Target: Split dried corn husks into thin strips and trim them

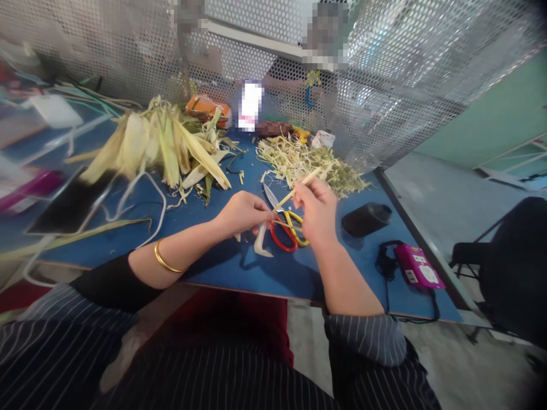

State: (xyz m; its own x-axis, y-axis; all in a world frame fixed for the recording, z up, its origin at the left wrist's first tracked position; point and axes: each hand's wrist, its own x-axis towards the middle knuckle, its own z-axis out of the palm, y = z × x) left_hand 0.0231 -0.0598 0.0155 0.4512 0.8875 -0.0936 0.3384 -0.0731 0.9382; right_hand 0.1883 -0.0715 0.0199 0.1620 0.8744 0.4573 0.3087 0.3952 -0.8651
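Both hands are raised just above a blue table (pixel 222 267) and pinch one pale corn-husk strip (pixel 294 191) between them. My left hand (pixel 243 213) is closed on the strip's lower end, where a curled piece hangs down. My right hand (pixel 314 210) is closed on its upper part, and the tip sticks up toward the far side. Directly under my hands lie scissors (pixel 284 228) with one red and one yellow handle loop, blades pointing away from me.
A heap of whole corn husks (pixel 164 142) lies at the far left, a pile of shredded husk strips (pixel 307 162) at the far right. A black cylinder (pixel 366 219) and a pink device (pixel 419 265) with a black cable sit right. A perforated metal screen (pixel 405 85) backs the table; people work behind it.
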